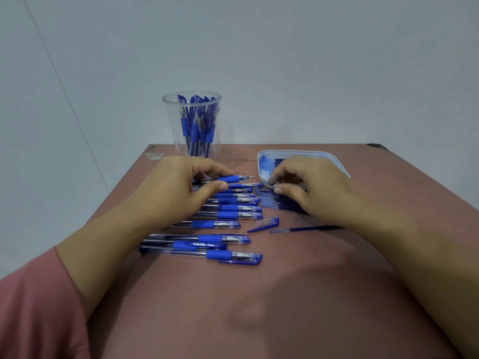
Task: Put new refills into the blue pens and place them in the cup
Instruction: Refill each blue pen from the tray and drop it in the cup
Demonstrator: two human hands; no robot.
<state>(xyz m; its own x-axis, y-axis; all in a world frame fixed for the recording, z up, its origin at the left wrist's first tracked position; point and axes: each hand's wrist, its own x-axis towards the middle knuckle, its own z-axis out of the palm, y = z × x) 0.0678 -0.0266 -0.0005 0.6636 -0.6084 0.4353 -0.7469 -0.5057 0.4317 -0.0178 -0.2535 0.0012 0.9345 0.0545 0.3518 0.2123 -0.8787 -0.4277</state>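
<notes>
Blue pens (198,125) fill the cup (171,120) at eleven o'clock; more pens (228,208) wait on the counter (259,307); left fingers (212,167) pinch one barrel (229,179), right fingers (285,172) pinch perhaps its tip (275,185).

A plain, pale grey-blue wall (311,60) filled the far half of the view, with a thin straight seam (64,99) slanting down its left side. Before it stood a reddish-brown table (324,320), scuffed pale at its far left corner (154,153) and chipped dark at its far right corner (379,146). Soft, even light left a faint blurred shadow (259,304) on the near tabletop
</notes>
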